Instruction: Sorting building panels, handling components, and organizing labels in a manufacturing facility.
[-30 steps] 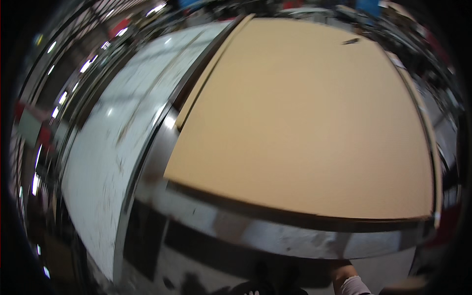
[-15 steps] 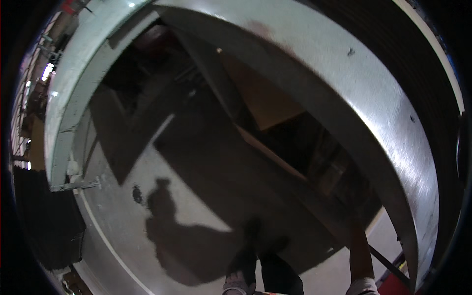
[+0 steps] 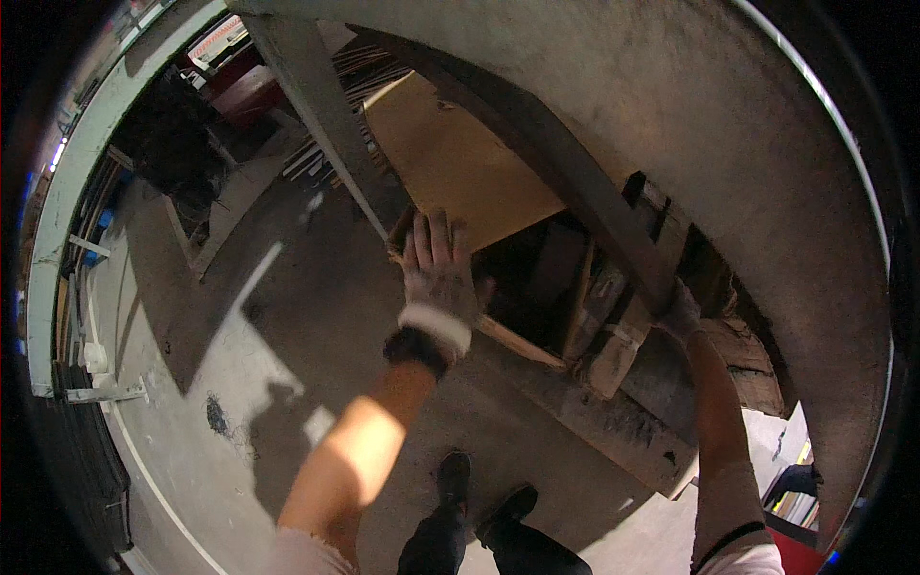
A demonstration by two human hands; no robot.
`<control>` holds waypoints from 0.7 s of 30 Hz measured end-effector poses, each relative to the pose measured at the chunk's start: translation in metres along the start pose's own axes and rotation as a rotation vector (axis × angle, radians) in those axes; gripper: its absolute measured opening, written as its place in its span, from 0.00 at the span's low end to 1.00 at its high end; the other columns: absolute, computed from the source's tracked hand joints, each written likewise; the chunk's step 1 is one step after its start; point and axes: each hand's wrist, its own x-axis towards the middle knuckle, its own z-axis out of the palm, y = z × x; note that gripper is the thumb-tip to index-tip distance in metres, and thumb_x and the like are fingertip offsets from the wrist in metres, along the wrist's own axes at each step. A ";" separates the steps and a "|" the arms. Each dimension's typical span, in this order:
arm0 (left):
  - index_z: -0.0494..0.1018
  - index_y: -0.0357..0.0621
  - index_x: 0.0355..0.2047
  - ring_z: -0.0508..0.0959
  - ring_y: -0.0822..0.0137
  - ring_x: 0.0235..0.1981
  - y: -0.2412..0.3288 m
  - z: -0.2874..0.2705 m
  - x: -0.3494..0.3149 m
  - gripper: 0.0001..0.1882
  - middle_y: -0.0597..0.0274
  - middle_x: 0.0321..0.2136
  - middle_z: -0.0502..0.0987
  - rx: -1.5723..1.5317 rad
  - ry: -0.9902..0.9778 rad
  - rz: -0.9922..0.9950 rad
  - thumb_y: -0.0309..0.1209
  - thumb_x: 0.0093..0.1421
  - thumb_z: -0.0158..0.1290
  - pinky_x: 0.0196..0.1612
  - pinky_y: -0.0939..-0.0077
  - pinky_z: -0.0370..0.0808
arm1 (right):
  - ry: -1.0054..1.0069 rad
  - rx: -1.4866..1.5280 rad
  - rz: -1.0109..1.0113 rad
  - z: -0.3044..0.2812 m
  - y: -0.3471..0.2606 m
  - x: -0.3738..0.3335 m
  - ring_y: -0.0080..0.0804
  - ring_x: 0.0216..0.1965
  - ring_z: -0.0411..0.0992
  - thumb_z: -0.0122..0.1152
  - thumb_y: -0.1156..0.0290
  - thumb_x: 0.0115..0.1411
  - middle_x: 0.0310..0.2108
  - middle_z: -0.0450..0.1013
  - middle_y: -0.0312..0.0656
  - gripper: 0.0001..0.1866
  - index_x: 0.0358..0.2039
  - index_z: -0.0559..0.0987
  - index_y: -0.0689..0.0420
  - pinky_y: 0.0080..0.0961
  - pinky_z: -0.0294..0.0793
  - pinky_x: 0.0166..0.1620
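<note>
A broad, dull-grey metal bench curves across the upper right, its underside in deep shade. Below it and to its left spreads a smooth grey concrete floor, where pale, sharp-edged patches of light break up broad shadows. Well left of the bench runs a pale-green metal frame, with dark stacked sheets beneath its lower end. A thin white floor line slants away below that frame. Beneath the bench's lower right end stands a red container, partly cut off.
</note>
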 end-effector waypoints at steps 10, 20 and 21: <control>0.79 0.49 0.23 0.78 0.61 0.35 0.035 0.026 0.043 0.06 0.56 0.26 0.79 0.027 -0.412 0.507 0.31 0.49 0.52 0.39 0.59 0.75 | -0.226 0.676 0.033 -0.142 -0.090 -0.184 0.38 0.50 0.64 0.73 0.64 0.30 0.48 0.66 0.47 0.47 0.53 0.62 0.65 0.32 0.68 0.49; 0.71 0.44 0.49 0.69 0.54 0.53 0.169 -0.158 -0.012 0.24 0.52 0.51 0.70 0.044 -1.092 0.852 0.45 0.59 0.42 0.58 0.56 0.61 | -0.453 0.684 0.062 -0.304 -0.043 -0.418 0.44 0.45 0.69 0.70 0.48 0.38 0.45 0.68 0.53 0.51 0.57 0.58 0.65 0.38 0.67 0.49; 0.68 0.42 0.51 0.66 0.52 0.55 0.177 -0.121 -0.053 0.25 0.51 0.53 0.68 -0.165 -0.885 0.631 0.44 0.59 0.43 0.60 0.57 0.57 | -0.488 0.676 0.131 -0.329 -0.042 -0.444 0.47 0.48 0.66 0.71 0.49 0.38 0.47 0.66 0.55 0.51 0.56 0.60 0.65 0.39 0.66 0.51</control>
